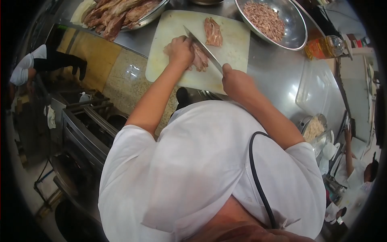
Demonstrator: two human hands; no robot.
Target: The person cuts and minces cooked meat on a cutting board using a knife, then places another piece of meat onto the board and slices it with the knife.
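On the white cutting board [233, 31] my left hand [179, 51] presses down on a piece of meat [199, 61], its fingers bent against it. The meat shows on both sides of the hand, and part is hidden under it. My right hand [238, 82] is wrapped round the handle of a large knife [208, 52]. The blade slants up and left across the meat, its tip just beyond my left fingers. A second piece of meat [213, 32] lies apart, near the board's far edge.
A metal bowl of chopped meat [266, 22] stands at the back right, beside a bottle of yellow liquid [322, 47]. Large meat pieces [117, 14] fill a bowl at the back left. A clear lid [318, 86] lies right. Other people [40, 64] are at both sides.
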